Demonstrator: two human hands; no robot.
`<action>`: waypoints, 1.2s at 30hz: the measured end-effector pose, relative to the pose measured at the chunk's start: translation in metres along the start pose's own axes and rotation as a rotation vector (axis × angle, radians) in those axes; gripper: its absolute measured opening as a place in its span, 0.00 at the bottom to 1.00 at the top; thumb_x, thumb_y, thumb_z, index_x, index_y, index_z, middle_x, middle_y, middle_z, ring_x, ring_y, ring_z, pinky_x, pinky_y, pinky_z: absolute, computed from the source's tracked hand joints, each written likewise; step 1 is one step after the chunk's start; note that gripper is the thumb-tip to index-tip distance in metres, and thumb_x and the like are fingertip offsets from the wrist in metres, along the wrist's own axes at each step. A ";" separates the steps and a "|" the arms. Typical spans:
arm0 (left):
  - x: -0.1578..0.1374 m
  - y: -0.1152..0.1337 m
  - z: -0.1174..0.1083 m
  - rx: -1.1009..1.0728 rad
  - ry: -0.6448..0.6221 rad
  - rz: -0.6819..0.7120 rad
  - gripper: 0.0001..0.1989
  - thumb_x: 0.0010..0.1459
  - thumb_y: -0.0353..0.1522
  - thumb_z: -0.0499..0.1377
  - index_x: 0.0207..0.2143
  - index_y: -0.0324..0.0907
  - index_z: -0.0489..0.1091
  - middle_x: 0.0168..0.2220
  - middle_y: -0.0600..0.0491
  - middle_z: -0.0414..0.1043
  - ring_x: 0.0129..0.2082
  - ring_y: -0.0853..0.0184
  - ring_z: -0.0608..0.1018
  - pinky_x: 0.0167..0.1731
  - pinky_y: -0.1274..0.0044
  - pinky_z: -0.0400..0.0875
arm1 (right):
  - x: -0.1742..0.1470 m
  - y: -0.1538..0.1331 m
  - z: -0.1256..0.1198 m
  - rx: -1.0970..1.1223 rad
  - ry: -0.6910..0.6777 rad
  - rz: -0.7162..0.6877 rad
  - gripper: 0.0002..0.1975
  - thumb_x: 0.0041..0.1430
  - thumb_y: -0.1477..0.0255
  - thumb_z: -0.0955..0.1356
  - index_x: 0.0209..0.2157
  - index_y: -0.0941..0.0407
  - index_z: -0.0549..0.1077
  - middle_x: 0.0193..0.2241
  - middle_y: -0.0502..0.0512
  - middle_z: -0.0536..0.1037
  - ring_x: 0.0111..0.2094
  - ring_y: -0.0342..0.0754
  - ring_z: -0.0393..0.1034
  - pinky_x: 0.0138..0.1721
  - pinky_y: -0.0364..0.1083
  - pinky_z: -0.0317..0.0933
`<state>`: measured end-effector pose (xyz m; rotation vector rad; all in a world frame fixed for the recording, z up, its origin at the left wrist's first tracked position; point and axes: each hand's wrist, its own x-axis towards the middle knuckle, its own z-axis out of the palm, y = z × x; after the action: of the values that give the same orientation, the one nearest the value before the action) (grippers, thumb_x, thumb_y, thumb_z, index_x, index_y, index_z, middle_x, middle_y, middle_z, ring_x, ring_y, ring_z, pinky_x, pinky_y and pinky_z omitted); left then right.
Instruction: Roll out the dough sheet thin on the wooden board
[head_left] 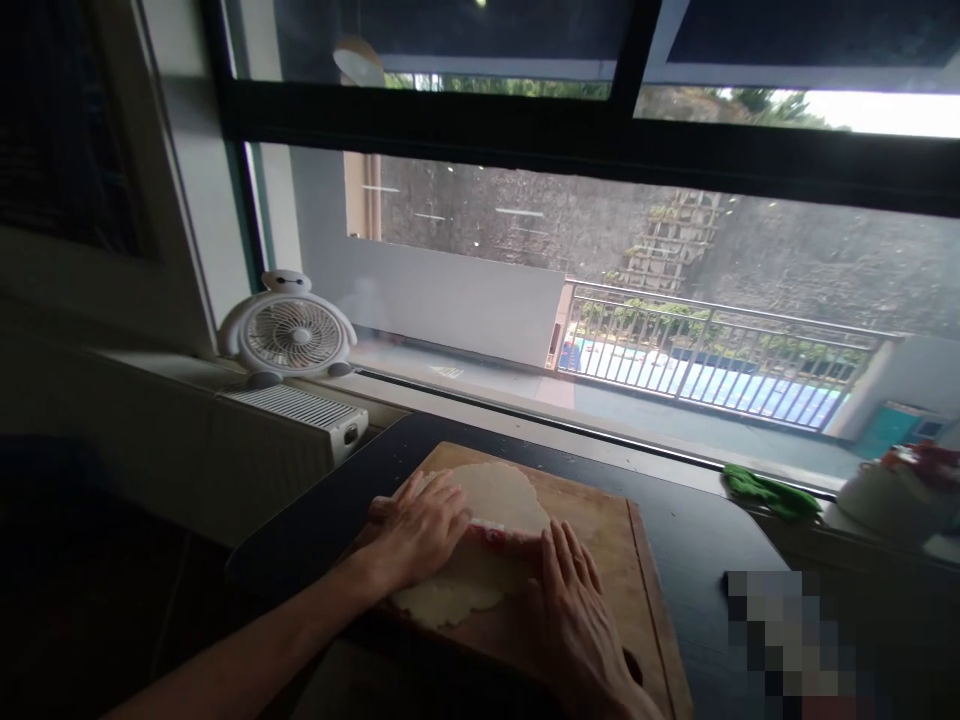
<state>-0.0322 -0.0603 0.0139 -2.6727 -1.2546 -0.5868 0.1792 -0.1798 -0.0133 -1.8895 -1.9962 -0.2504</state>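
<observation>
A rolling pin (495,535) with a red-and-white patch at its middle lies across a thin, flat sheet of pale dough (495,492). Beneath the dough is a wooden cutting board (592,492). My left hand (424,525) rests palm down over the pin's left part, fingers stretched forward, and hides most of that end. On the right end, my right hand (574,580) lies with long, straight fingers against the pin. The dough shows both beyond the pin and on its near side, with an uneven near edge.
The board sits on a dark table (697,545) by a large window. A white fan (296,335) stands on the sill at left, above a white slatted unit (300,410). At right lie a green cloth (769,492) and a pale container (885,505). A pixelated patch covers the lower right.
</observation>
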 end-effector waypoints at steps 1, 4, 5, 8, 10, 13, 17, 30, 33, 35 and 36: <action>0.000 0.000 0.000 0.000 -0.003 0.003 0.20 0.63 0.39 0.42 0.47 0.44 0.69 0.53 0.49 0.68 0.60 0.58 0.59 0.59 0.59 0.46 | -0.002 -0.003 -0.001 -0.003 0.002 0.006 0.26 0.65 0.65 0.52 0.60 0.64 0.55 0.62 0.62 0.52 0.63 0.52 0.39 0.61 0.51 0.39; 0.017 -0.004 0.004 0.006 -0.033 -0.006 0.21 0.63 0.38 0.41 0.46 0.44 0.69 0.52 0.49 0.69 0.60 0.58 0.59 0.58 0.59 0.46 | 0.032 -0.004 -0.004 0.019 -0.067 0.071 0.24 0.66 0.66 0.51 0.57 0.61 0.61 0.59 0.63 0.59 0.61 0.51 0.48 0.59 0.51 0.42; 0.026 -0.007 0.006 0.007 -0.048 -0.019 0.21 0.63 0.38 0.40 0.45 0.45 0.70 0.52 0.50 0.69 0.59 0.58 0.59 0.58 0.58 0.46 | 0.052 -0.002 -0.004 0.025 -0.093 0.099 0.24 0.66 0.66 0.50 0.55 0.60 0.63 0.58 0.63 0.61 0.60 0.51 0.49 0.58 0.51 0.44; 0.056 -0.017 0.013 0.007 -0.089 -0.079 0.22 0.63 0.40 0.40 0.43 0.46 0.71 0.51 0.49 0.69 0.59 0.56 0.60 0.56 0.55 0.48 | 0.113 0.004 0.000 0.023 -0.124 0.141 0.24 0.66 0.65 0.50 0.49 0.60 0.68 0.56 0.63 0.63 0.59 0.53 0.51 0.55 0.53 0.48; 0.068 -0.022 0.015 0.000 -0.113 -0.117 0.23 0.63 0.42 0.40 0.43 0.46 0.71 0.51 0.48 0.69 0.58 0.55 0.61 0.54 0.54 0.50 | 0.135 0.008 0.005 0.012 -0.123 0.145 0.24 0.66 0.65 0.50 0.46 0.61 0.70 0.54 0.64 0.65 0.59 0.54 0.52 0.55 0.54 0.47; 0.068 -0.022 0.016 -0.011 -0.118 -0.102 0.22 0.62 0.43 0.41 0.45 0.45 0.70 0.52 0.47 0.68 0.59 0.53 0.59 0.54 0.53 0.49 | 0.124 0.007 0.010 0.002 -0.123 0.143 0.24 0.66 0.64 0.50 0.49 0.60 0.68 0.55 0.63 0.65 0.60 0.53 0.50 0.56 0.54 0.44; 0.041 -0.010 0.008 -0.030 -0.105 -0.014 0.24 0.62 0.43 0.40 0.49 0.44 0.68 0.54 0.48 0.66 0.61 0.56 0.57 0.58 0.55 0.43 | 0.051 -0.005 0.008 -0.034 -0.043 0.110 0.25 0.65 0.65 0.51 0.57 0.61 0.60 0.58 0.61 0.60 0.61 0.52 0.47 0.59 0.51 0.43; 0.058 0.001 0.019 -0.058 -0.159 -0.015 0.27 0.63 0.43 0.39 0.55 0.40 0.63 0.60 0.45 0.57 0.62 0.55 0.53 0.59 0.57 0.42 | 0.075 -0.002 -0.013 -0.021 -0.115 0.077 0.17 0.62 0.66 0.56 0.43 0.54 0.72 0.49 0.59 0.71 0.55 0.53 0.58 0.51 0.53 0.53; 0.085 0.005 0.028 -0.060 -0.188 -0.030 0.25 0.61 0.43 0.42 0.53 0.40 0.65 0.58 0.43 0.60 0.61 0.54 0.56 0.58 0.55 0.44 | 0.091 0.013 -0.003 -0.028 -0.133 0.101 0.19 0.60 0.63 0.58 0.49 0.54 0.69 0.53 0.60 0.67 0.59 0.56 0.51 0.55 0.56 0.47; 0.092 0.004 0.030 -0.069 -0.195 0.006 0.23 0.61 0.42 0.44 0.52 0.41 0.66 0.57 0.45 0.63 0.61 0.55 0.56 0.58 0.55 0.44 | 0.085 0.011 0.004 -0.019 -0.128 0.093 0.20 0.60 0.63 0.59 0.50 0.55 0.69 0.53 0.61 0.67 0.60 0.57 0.50 0.56 0.57 0.46; 0.091 0.003 0.030 -0.074 -0.182 0.036 0.22 0.61 0.42 0.44 0.51 0.43 0.66 0.56 0.46 0.63 0.61 0.56 0.56 0.58 0.55 0.43 | 0.078 0.006 0.006 -0.010 -0.118 0.096 0.20 0.60 0.64 0.58 0.50 0.56 0.68 0.53 0.61 0.67 0.60 0.57 0.50 0.57 0.57 0.46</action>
<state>0.0313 0.0107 0.0230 -2.8590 -1.2479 -0.4001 0.1826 -0.1052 0.0104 -2.0431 -1.9743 -0.1250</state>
